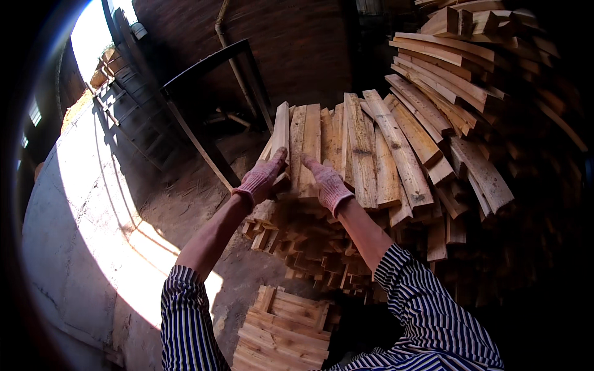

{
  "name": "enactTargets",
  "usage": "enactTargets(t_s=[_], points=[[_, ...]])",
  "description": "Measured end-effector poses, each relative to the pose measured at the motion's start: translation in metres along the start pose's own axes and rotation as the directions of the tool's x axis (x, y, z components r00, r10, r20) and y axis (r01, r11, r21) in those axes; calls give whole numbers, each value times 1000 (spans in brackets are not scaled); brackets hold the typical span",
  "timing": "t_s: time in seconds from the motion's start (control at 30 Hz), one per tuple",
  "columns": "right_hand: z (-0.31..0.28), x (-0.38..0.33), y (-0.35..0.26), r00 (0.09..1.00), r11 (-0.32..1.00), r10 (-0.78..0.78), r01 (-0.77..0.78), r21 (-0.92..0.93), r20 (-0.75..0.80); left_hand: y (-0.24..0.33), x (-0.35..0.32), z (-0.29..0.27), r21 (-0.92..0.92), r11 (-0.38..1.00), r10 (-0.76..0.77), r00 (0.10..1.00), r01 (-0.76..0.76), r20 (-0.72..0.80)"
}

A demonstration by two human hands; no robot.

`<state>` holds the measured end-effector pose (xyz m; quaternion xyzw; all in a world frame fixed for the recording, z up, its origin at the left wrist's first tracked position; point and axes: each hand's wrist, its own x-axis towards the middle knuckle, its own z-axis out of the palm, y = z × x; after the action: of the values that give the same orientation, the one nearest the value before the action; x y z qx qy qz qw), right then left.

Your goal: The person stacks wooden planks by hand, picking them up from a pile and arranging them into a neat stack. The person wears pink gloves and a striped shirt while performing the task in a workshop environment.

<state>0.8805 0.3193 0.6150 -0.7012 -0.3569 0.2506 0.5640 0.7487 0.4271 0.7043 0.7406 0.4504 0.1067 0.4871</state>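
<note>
Both my hands wear pale pink knitted gloves and reach to the left end of a tall stack of sawn wooden planks [365, 154]. My left hand [265, 175] closes on the lower end of the leftmost upper plank [281, 128], which leans a little on its edge. Part of that grip is hidden by the hand itself. Just to its right, my right hand [328, 183] lies with fingers stretched out over the near ends of neighbouring planks [309, 145]. A narrow gap of wood shows between the two hands.
More planks [445, 62] rise in a curved, uneven pile at the right. Near my body stands a lower stack of boards [284, 334]. A dark metal frame [207, 65] is beyond the left end, with a sunlit concrete surface [86, 216] farther left.
</note>
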Motion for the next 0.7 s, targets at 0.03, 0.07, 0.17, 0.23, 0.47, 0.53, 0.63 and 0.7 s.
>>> enactTargets(t_s=[0.03,0.07,0.17,0.23,0.47,0.53,0.63,0.7], points=[[-1,2,7,988,896,-94,136,-424,119,2,12,-5,-253,962,-68,987,104,148],[8,-8,-5,950,624,-183,312,-716,255,-19,17,-16,-388,918,-31,992,78,125],[-2,0,-5,933,546,-193,358,-757,302,-20,48,0,-261,950,224,955,-170,192],[-5,-1,-9,932,465,-172,362,-808,318,-19,55,0,-340,937,143,977,-82,161],[50,-138,27,892,925,185,-300,233,413,-108,-98,-55,-369,908,-121,967,198,222],[28,-170,19,873,773,291,-456,442,392,-127,-132,-41,-486,824,-150,939,291,308],[59,-175,81,937,874,7,-176,454,349,-215,-126,-13,-548,819,51,931,168,361],[76,-192,136,929,694,-10,-260,671,370,-220,-140,9,-589,776,23,924,224,382]])
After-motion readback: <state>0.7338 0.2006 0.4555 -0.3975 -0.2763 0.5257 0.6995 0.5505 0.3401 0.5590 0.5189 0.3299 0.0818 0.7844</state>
